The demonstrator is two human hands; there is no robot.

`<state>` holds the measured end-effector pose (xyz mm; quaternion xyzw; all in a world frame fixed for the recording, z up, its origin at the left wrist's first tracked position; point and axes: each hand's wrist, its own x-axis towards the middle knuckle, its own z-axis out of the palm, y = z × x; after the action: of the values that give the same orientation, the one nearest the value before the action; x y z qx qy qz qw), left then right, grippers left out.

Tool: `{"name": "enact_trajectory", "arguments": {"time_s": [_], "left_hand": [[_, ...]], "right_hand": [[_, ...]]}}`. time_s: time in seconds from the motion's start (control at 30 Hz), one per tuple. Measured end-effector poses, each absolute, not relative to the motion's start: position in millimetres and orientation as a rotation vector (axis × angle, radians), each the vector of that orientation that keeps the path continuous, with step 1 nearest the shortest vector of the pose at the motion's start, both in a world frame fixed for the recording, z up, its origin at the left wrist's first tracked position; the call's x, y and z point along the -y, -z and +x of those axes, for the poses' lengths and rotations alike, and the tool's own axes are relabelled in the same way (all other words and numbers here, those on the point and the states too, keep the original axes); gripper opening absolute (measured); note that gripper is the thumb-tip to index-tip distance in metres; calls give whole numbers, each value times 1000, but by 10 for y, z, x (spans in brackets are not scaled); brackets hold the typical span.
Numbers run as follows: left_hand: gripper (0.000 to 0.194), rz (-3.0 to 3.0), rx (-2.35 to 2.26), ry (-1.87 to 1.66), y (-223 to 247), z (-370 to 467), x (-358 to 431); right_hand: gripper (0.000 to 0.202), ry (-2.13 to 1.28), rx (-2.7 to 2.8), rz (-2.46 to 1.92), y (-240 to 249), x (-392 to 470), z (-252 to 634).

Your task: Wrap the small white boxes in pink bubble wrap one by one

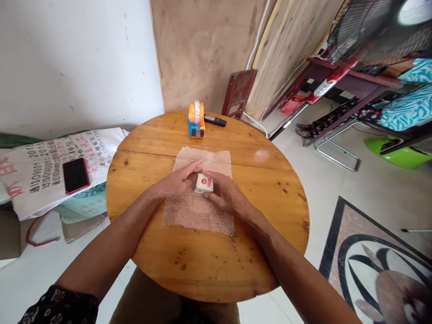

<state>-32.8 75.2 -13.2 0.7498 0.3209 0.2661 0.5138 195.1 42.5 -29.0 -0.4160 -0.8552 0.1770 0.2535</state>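
A small cream-coloured cardboard box with a red picture and red label on top sits over a sheet of pinkish, see-through bubble wrap. My right hand grips it from the right, the thumb at its near side and the fingers along the far side. To the left of the box, my left hand has its fingers stretched out, close against or touching the box's side; contact is hard to make out. The bubble wrap lies flat on the round wooden table.
An orange and blue tape dispenser stands at the table's far edge beside a black remote. Left, a phone lies on white printed sacks. A standing fan and a seated person are at right.
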Motion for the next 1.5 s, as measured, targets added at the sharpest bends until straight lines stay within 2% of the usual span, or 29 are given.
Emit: {"name": "enact_trajectory", "arguments": {"time_s": [0.23, 0.57, 0.7, 0.83, 0.9, 0.93, 1.03, 1.07, 1.13, 1.23, 1.4, 1.5], "left_hand": [[78, 1815, -833, -604, 171, -324, -737], [82, 1841, -803, -609, 171, -314, -746], [81, 1787, -790, -645, 142, -319, -731], [82, 1741, -772, -643, 129, -316, -733], [80, 1760, -790, -628, 104, -297, -748], [78, 1779, -808, -616, 80, -288, -756], [69, 1893, -883, -554, -52, -291, -748], [66, 1942, -907, -533, -112, -309, -722], [63, 2039, -935, -509, -233, -368, -616], [59, 2125, -972, -548, -350, -464, -350], [63, 2323, -1173, -688, -264, -449, -57], [37, 2276, -1299, -774, -163, -347, -145]], "right_hand": [[56, -523, 2369, -1104, 147, -357, 1914], [59, -440, 2355, -1069, 176, -341, 1878], [65, -389, 2381, -1089, -42, -213, 1908], [52, -298, 2460, -1030, -317, 184, 1894], [60, -316, 2647, -1034, -354, 361, 1843], [57, -276, 2728, -1064, -342, 417, 1815], [19, -95, 2838, -1206, -259, 444, 1759], [15, -67, 2833, -1249, -241, 420, 1755], [21, -82, 2786, -1318, -249, 354, 1765], [17, -189, 2692, -1396, -341, 253, 1799], [15, -325, 2538, -1451, -432, 70, 1839], [15, -392, 2436, -1465, -408, -61, 1861]]}}
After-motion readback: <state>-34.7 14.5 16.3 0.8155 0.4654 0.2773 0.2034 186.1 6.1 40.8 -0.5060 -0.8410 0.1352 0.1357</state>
